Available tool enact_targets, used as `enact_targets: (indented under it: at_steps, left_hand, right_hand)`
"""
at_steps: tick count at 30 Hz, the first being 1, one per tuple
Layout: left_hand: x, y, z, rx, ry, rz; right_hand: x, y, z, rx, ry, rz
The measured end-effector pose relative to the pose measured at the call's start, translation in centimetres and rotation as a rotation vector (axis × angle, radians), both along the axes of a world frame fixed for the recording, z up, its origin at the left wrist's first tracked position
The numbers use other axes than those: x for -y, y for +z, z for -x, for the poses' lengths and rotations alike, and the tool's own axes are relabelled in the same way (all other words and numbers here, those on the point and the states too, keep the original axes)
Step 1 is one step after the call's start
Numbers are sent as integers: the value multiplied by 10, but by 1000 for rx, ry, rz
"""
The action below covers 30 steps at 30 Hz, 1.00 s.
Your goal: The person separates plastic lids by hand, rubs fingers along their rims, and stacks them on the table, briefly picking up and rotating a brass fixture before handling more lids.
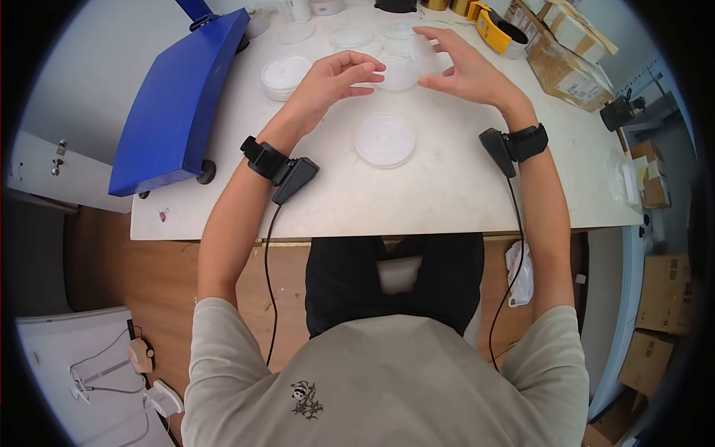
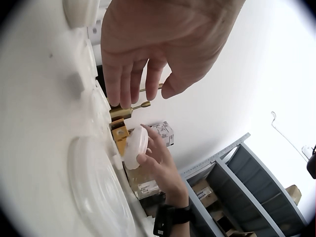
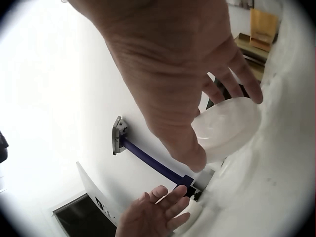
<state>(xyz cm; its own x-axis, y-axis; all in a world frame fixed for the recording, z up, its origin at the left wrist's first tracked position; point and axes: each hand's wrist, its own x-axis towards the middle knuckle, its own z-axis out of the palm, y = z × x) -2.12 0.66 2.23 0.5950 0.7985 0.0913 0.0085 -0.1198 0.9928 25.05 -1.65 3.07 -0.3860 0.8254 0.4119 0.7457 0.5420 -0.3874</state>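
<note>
My right hand [image 1: 473, 71] holds a translucent white plastic bowl [image 3: 229, 128], thumb on one side and fingers on the other. In the left wrist view the same bowl shows tilted on its side above the table. My left hand [image 1: 331, 80] is held over the table to the left of the bowl, fingers loosely extended, with nothing in them. Between my forearms a round clear plastic lid [image 1: 385, 140] lies flat on the table. Beside my left hand sits a stack of similar round lids [image 1: 284, 75].
More clear round pieces [image 1: 351, 36] lie toward the back of the white table [image 1: 447, 194]. A blue platform [image 1: 182, 100] stands at left. A yellow-and-black tape-like item [image 1: 497, 30] and cardboard boxes [image 1: 570, 71] are at back right. Cables hang from both wrist cameras.
</note>
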Motion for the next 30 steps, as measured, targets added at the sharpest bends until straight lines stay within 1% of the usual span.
enact_targets:
  at_steps: [1, 2, 4, 5, 7, 12, 15, 17, 18, 20, 23, 25, 26, 28, 30]
  left_hand:
    - [3, 1, -1, 18, -22, 6]
    - [4, 1, -1, 35, -43, 12]
    - [2, -3, -2, 39, -50, 9]
    - [1, -5, -2, 43, -59, 5]
    - [-1, -7, -1, 37, -61, -4]
    - [-2, -9, 1, 81, -73, -46]
    - [-1, -5, 1, 110, -39, -21]
    - [1, -2, 0, 110, -10, 53]
    - [0, -4, 0, 110, -10, 53]
    - [-2, -8, 0, 80, -60, 8]
    - [-3, -10, 0, 76, -69, 3]
    - [-3, -10, 1, 75, -80, -6]
    - [-3, -10, 1, 75, -91, -16]
    - [-2, -10, 1, 76, -97, -24]
    - [-1, -9, 1, 77, -105, -32]
  right_hand:
    - [5, 1, 12, -85, 66, 18]
    - [8, 1, 20, -85, 67, 19]
    - [12, 0, 32, -64, 160, -21]
    - [15, 1, 37, -64, 161, -21]
    - [18, 1, 41, -77, 195, 26]
    - [15, -1, 41, -124, 198, 17]
    - [15, -2, 42, -127, 183, 15]
    - [16, -1, 42, -116, 167, 12]
    - [16, 0, 42, -109, 166, 8]
    - [17, 1, 42, -101, 162, 3]
    - [16, -2, 43, -83, 171, -6]
    - [14, -5, 45, -65, 177, -113]
    - [15, -4, 45, -66, 177, -113]
    - [17, -2, 45, -112, 221, -28]
    - [15, -5, 47, -141, 249, -24]
